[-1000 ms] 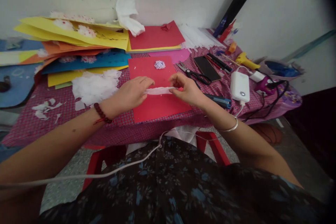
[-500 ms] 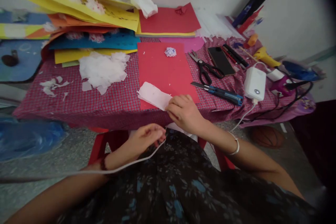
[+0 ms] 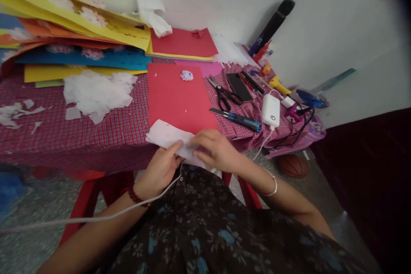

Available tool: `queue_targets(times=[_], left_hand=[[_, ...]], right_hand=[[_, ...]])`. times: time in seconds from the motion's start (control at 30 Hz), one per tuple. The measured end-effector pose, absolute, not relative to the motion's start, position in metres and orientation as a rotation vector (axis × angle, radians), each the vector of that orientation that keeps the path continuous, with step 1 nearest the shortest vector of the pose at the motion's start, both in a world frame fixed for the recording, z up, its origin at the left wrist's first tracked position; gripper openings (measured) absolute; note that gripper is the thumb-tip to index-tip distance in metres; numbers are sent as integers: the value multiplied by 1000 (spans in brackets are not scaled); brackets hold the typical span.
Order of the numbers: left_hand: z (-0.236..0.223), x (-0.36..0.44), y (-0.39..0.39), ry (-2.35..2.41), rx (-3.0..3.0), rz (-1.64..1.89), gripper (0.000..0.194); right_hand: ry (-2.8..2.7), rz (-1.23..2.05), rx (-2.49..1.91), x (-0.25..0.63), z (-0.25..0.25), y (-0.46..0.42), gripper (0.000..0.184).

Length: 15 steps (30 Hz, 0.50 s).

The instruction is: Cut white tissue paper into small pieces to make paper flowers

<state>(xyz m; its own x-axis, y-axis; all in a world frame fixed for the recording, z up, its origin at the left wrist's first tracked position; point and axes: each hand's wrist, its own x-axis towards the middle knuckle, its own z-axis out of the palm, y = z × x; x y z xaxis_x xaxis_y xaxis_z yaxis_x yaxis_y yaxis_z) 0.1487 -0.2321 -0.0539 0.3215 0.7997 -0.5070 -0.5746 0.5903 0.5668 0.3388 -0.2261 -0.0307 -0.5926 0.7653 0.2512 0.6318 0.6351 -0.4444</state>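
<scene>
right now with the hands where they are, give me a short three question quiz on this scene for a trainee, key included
1. What is the left hand holding between thumb and fingers?
2. True or false: the box cutter lies lower in the picture than the scissors.
3. Fill in: the small speckled cluster rests on a sheet coloured ____.

Key
1. White paper.
2. True.
3. Red.
</scene>
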Motion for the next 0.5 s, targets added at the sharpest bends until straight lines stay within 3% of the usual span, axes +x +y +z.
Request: queue_targets(times=[0.17,0.23,0.5], left_hand=[[-54,154,-233,838,303,983,41],[-56,155,-233,837,284,960,36],[-61,147,-234,798,176,811,20]], right_hand=[[-2059,66,-1893,405,-12,-162,39],[-2107,-22,-2131,422,-9,-140,53],[-2218,-33,-2365,426,-14,-107,66]])
